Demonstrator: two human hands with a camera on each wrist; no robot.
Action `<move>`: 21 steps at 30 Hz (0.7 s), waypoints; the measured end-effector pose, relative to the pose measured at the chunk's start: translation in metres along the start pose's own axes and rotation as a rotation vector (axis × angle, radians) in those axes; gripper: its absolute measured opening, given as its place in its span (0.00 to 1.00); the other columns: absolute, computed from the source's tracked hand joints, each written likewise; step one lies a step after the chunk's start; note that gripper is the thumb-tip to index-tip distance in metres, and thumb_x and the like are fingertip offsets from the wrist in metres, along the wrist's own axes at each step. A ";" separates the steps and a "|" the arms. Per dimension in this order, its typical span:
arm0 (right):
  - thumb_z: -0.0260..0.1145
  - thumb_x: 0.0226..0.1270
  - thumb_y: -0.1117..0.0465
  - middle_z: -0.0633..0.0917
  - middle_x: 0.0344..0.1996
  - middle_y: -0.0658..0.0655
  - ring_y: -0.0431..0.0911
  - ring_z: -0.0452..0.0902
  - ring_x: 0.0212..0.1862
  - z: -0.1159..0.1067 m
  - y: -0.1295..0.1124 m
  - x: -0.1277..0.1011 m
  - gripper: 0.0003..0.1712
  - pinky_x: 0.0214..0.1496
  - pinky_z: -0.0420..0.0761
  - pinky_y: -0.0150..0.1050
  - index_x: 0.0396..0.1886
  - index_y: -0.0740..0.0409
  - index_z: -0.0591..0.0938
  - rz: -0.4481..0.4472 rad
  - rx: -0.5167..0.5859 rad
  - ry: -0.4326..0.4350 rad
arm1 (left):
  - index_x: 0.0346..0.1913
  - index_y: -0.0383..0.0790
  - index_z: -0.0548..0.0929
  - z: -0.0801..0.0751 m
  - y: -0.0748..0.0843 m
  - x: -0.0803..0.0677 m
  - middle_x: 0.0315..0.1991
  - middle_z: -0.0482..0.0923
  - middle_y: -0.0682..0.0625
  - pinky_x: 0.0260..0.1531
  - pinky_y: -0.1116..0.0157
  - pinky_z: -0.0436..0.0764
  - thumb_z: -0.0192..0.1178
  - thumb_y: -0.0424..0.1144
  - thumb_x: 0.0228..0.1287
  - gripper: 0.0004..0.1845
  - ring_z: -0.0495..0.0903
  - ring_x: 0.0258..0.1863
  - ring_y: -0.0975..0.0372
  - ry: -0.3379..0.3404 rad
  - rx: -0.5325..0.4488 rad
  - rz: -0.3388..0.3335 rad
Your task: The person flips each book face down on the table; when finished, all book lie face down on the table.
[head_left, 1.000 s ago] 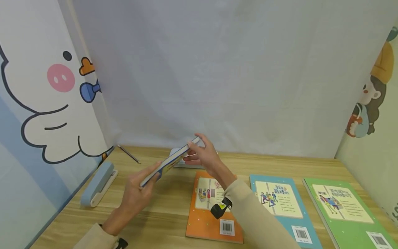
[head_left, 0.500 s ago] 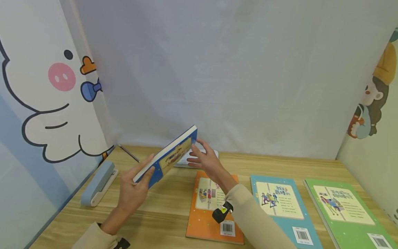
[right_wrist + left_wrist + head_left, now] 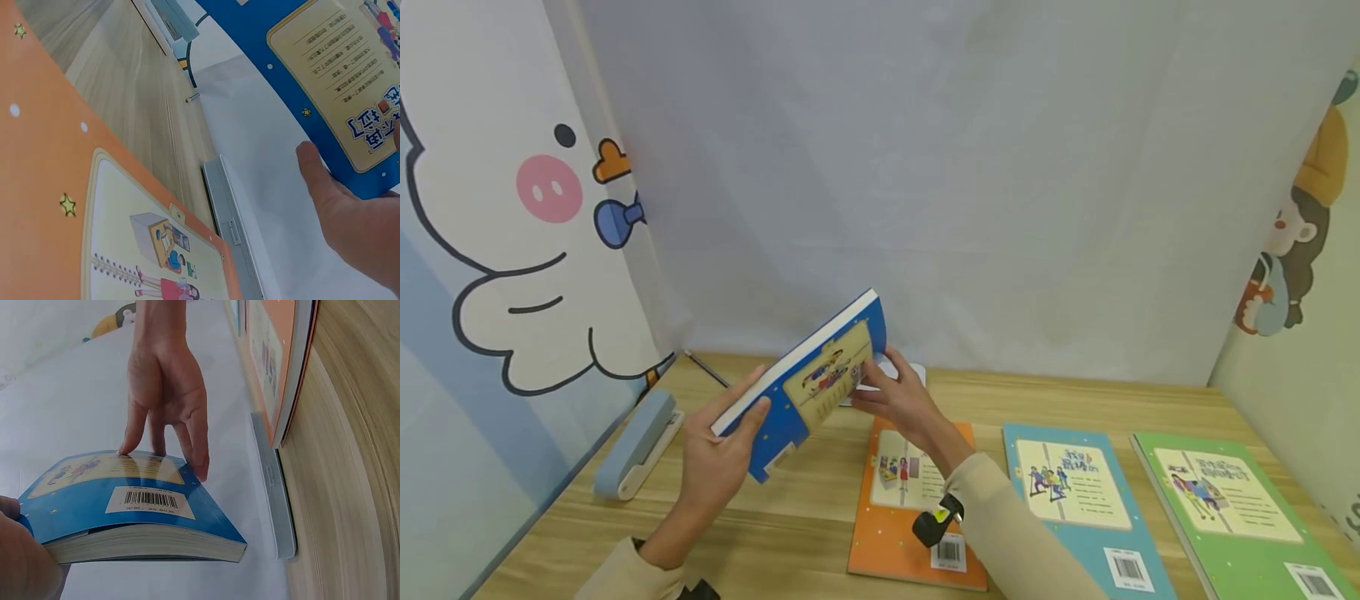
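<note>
A blue book (image 3: 820,375) is held tilted above the table, its cream back-cover panel facing me and its white page edges upward. My left hand (image 3: 718,450) grips its lower left corner, with the thumb on the cover. My right hand (image 3: 906,408) pinches the book's right edge, thumb on the cover and index finger behind it. The left wrist view shows the blue book's barcode (image 3: 150,499) and a slight gap under the cover. Below my right forearm lies an orange book (image 3: 887,533), partly hidden by the sleeve.
A light-blue book (image 3: 1075,483) and a green book (image 3: 1240,500) lie to the right. At the left edge stands a blue-and-white stapler (image 3: 638,446). A thin pencil-like stick (image 3: 703,367) lies behind it. A flat pale case (image 3: 917,375) sits at the back, partly covered.
The blue book has tipped so that more of its back cover faces me. My right hand let go of its top end, then took hold lower along the right edge.
</note>
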State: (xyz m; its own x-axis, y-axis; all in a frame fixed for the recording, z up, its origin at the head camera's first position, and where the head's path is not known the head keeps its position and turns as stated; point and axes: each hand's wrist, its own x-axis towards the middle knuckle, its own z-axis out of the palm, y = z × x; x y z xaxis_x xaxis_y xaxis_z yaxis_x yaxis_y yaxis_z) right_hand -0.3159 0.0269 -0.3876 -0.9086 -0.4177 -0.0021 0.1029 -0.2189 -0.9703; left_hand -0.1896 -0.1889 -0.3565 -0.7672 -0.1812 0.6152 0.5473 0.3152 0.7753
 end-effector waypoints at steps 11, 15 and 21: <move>0.56 0.78 0.49 0.81 0.52 0.68 0.49 0.87 0.46 0.000 0.004 -0.001 0.34 0.58 0.84 0.48 0.78 0.45 0.57 -0.001 0.007 0.015 | 0.64 0.34 0.78 0.000 0.004 0.000 0.55 0.82 0.31 0.34 0.64 0.87 0.59 0.27 0.70 0.21 0.88 0.43 0.56 -0.028 0.060 -0.073; 0.56 0.78 0.49 0.82 0.50 0.67 0.48 0.87 0.43 0.000 0.007 0.000 0.34 0.55 0.85 0.47 0.77 0.47 0.58 0.020 0.001 0.033 | 0.65 0.35 0.77 -0.001 0.008 0.002 0.56 0.81 0.30 0.34 0.58 0.89 0.60 0.29 0.70 0.21 0.86 0.45 0.38 -0.067 0.120 -0.103; 0.57 0.77 0.49 0.81 0.53 0.72 0.50 0.88 0.42 -0.003 0.011 0.001 0.35 0.51 0.87 0.47 0.78 0.48 0.58 0.040 -0.006 0.079 | 0.68 0.39 0.76 -0.004 0.011 0.007 0.59 0.79 0.30 0.31 0.61 0.88 0.60 0.29 0.69 0.24 0.86 0.42 0.41 -0.178 0.218 -0.156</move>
State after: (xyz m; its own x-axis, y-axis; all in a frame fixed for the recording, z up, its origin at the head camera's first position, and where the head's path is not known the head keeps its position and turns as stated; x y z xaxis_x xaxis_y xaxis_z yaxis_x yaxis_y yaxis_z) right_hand -0.3169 0.0269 -0.3987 -0.9330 -0.3548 -0.0600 0.1377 -0.1979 -0.9705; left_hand -0.1875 -0.1909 -0.3432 -0.8932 -0.0838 0.4419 0.3486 0.4919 0.7978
